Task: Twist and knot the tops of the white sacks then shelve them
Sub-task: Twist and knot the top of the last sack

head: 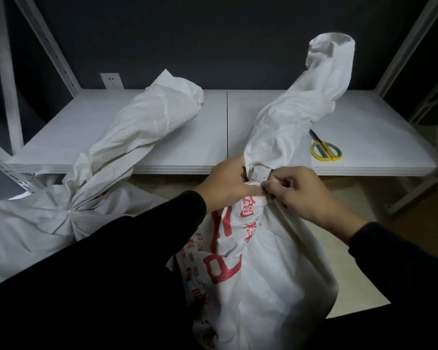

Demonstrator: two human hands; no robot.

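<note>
A red-printed white sack (263, 269) sits low in front, tan floor (352, 274) beside it. The left hand (225, 183) and right hand (299, 190) pinch its neck. Its twisted top slants up and away over the white shelf (377, 127). At left, the plain sack (36, 223) leans its top the same way. Yellow-handled scissors (325, 149) lie on the shelf, with a dark wall (213, 46) behind.

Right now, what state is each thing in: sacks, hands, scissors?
printed sack: neck twisted, held by both hands, off the shelf.
plain sack: neck gathered, top leaning on shelf, untouched.
left hand: grips printed sack's neck.
right hand: pinches the same neck.
scissors: closed, lying on shelf.
</note>
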